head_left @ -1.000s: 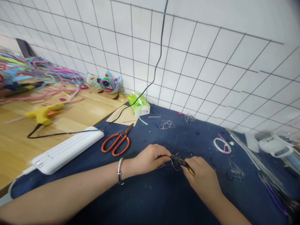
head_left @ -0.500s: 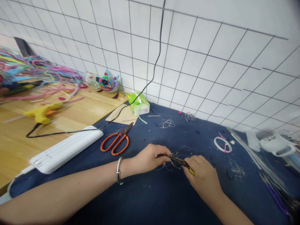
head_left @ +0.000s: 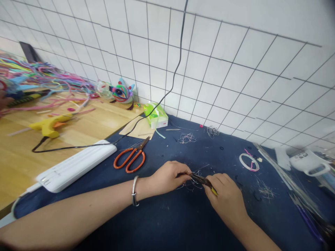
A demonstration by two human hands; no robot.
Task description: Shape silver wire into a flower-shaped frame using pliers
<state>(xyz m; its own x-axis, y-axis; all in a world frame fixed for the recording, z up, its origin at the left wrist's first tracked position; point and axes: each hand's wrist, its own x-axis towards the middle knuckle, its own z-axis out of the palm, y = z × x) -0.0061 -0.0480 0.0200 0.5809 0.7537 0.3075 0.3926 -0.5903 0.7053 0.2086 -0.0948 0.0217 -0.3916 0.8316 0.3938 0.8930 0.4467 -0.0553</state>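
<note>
Now my left hand (head_left: 167, 177) pinches a thin wire (head_left: 194, 179) while my right hand (head_left: 227, 195) grips small pliers (head_left: 204, 181) closed on it — both near centre on the blue cloth (head_left: 183, 223), scissors (head_left: 130, 158) left.

1. The left hand (head_left: 167, 177) pinches thin wire (head_left: 193, 180) on the blue-covered tabletop (head_left: 183, 216).
2. The right hand (head_left: 226, 198) grips pliers (head_left: 202, 180) at the wire.
3. Orange scissors (head_left: 130, 158) lie near.

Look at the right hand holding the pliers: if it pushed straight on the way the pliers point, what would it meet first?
Most likely the thin wire tangle at the pliers tips, then the left hand fingertips pinching it. The right hand points left towards them; depth is unclear.
</note>
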